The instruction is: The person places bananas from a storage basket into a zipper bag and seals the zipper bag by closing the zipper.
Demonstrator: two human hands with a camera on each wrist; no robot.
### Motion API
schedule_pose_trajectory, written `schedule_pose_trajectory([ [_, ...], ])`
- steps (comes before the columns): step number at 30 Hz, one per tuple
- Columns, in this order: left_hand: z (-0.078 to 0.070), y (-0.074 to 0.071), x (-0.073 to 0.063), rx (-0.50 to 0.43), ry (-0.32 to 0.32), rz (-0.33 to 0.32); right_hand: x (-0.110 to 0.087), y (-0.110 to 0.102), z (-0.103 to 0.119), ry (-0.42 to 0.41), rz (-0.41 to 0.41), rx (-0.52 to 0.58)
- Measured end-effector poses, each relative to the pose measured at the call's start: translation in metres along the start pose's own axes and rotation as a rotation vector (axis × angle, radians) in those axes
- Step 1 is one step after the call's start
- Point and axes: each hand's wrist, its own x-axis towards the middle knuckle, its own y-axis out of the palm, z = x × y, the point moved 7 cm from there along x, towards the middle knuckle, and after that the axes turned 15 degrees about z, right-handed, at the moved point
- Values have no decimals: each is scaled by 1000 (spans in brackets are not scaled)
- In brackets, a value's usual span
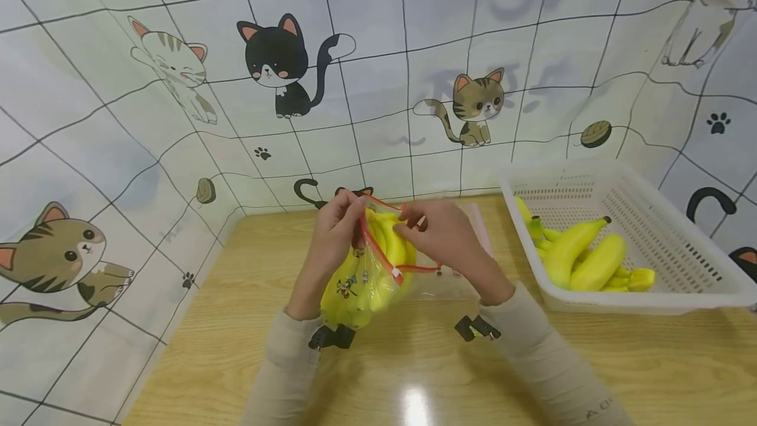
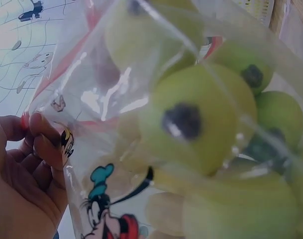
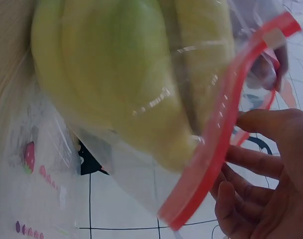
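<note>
A clear zip bag [image 1: 355,288] with red zip strips and printed cartoon figures holds a bunch of yellow bananas [image 1: 384,235]. Its mouth is spread apart, and a white slider [image 1: 396,273] sits on the near strip. My left hand [image 1: 334,225] pinches the bag's left edge between thumb and fingers. At the mouth's right side is my right hand [image 1: 443,232], with its fingertips [image 1: 403,223] by the bananas. In the right wrist view these fingertips meet the red strip [image 3: 221,124] and are partly hidden behind it; their grip is unclear. Dark banana tips [image 2: 183,121] show through the plastic.
On the right stands a white plastic basket [image 1: 698,242] with more bananas [image 1: 573,255] in its left part. Another clear bag [image 1: 481,232] with a pink strip lies flat behind my right hand. The wooden table [image 1: 248,294] meets a cat-patterned backdrop [image 1: 378,97].
</note>
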Motion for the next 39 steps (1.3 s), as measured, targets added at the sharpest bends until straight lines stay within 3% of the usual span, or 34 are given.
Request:
schedule_pose_trajectory([
  [4,1,6,1,9,-1,45,0,11,6,66,51,-108],
  [8,3,11,4,22,-1,81,0,18,9,86,95,-134],
  [13,7,13,4,30,-19,99,1,21,7,69,80,-29],
  [18,8,8,3,9,-37,79,0,17,8,73,-4,104],
  [23,8,5,3,11,-27,59,-1,24,16,57,-28,128],
  [30,9,12,4,-24,-21,118,-2,36,16,90,-41,83],
  [33,4,12,4,-32,-1,132,-3,32,18,71,-76,8],
  [36,-2,6,2,-17,13,95,-3,24,19,52,-89,-84],
  [39,-5,-1,-1,-14,12,28,-3,15,17,50,-43,-118],
])
